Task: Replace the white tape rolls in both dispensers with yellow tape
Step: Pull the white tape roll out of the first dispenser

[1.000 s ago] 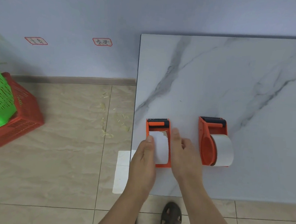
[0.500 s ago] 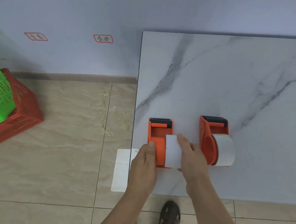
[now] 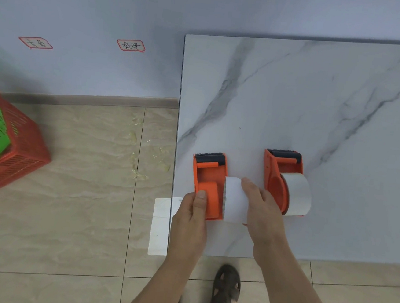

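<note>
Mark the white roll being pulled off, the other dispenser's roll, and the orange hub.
pulled white roll [image 3: 234, 201], head view, its outer face.
second white roll [image 3: 296, 193], head view, outer face.
orange hub [image 3: 210, 198], head view, curved side.

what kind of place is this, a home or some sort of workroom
Probably a plain workroom or staging room rather than a lived-in home: handwritten red-bordered labels stuck on the bare wall, stacked red and green plastic crates on the tiled floor, and a marble-pattern tabletop holding only two orange tape dispensers.

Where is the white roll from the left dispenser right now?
In the head view, the white roll is in the right hand, partly slid off the hub of the left dispenser, near the marble table's left front edge.
</note>
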